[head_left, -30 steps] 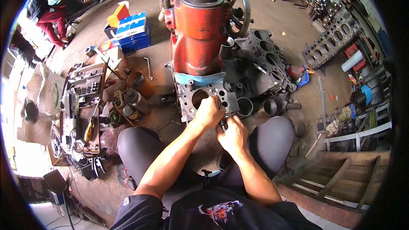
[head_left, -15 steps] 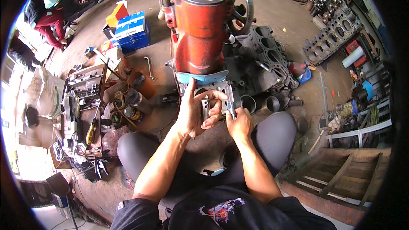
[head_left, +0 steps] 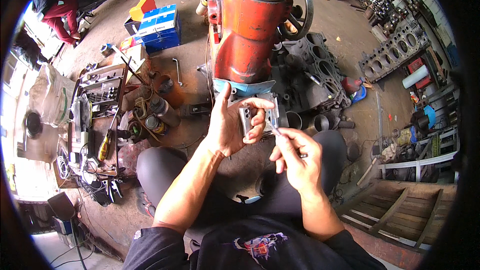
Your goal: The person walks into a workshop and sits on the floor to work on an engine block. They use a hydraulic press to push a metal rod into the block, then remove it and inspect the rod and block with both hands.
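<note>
My left hand (head_left: pixel 227 122) is in front of the red machine, its thumb pointing up. Its lower fingers are curled round a small silver metal block (head_left: pixel 244 119) with holes in its end. The index finger reaches across to a slim metal tool (head_left: pixel 273 112), which stands nearly upright and seems to touch the fingertip. My right hand (head_left: pixel 300 157) pinches the lower end of that slim tool between thumb and finger; its exact kind is too small to tell. Behind both hands rises the red machine column (head_left: pixel 245 35), with a pale blue cloth (head_left: pixel 243 88) wrapped at its foot.
Engine blocks (head_left: pixel 320 67) lie right of the machine, and another block (head_left: pixel 395 52) is farther right. Blue boxes (head_left: pixel 161 30), a wrench (head_left: pixel 177 71) and a tool tray (head_left: pixel 102 87) are on the left. A wooden crate (head_left: pixel 400 210) sits at lower right. A seated person (head_left: pixel 60 15) is at far left.
My right hand has drawn down and to the right, and its hold has changed to a pinch at the tool's lower end. My left hand keeps the metal block. The view has shifted slightly.
</note>
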A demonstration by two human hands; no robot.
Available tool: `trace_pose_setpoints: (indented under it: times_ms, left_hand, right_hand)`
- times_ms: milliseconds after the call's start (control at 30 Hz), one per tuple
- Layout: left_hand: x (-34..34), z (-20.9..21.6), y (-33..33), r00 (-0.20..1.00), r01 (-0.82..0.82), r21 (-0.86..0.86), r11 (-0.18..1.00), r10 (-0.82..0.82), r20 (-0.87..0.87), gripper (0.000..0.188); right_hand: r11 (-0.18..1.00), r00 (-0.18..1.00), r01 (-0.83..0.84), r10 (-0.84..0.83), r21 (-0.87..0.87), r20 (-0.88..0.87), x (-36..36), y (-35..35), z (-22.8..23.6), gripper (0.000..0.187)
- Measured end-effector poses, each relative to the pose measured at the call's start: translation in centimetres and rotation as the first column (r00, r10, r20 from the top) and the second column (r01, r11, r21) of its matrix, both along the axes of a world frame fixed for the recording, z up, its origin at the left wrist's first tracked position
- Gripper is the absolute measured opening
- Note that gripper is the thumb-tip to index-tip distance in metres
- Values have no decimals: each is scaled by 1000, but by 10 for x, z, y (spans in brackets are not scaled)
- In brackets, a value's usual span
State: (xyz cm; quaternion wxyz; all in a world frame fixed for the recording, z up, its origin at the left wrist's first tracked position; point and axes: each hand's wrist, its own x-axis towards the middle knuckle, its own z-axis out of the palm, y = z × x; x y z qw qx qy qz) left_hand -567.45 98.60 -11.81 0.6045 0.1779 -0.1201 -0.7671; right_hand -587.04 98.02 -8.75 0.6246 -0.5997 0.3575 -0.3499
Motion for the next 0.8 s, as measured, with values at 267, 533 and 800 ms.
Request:
trace_pose_setpoints:
  times_ms: [267, 533, 800]
  left_hand:
    - [-2, -3, 4, 992, -101, 17, 995, 99, 72, 88]
    - [-7, -9, 1, 956, -202, -11, 979, 199, 217, 70]
    - [-19, -31, 4, 718, -289, -249, 924, 382, 582, 38]
  right_hand:
    - [999, 990, -50, 47, -18, -133, 15, 9, -5, 22]
    - [994, 984, -37, 17, -106, -179, 16, 6, -20, 21]
    - [986, 966, -7, -36, -164, -257, 19, 3, -31, 16]
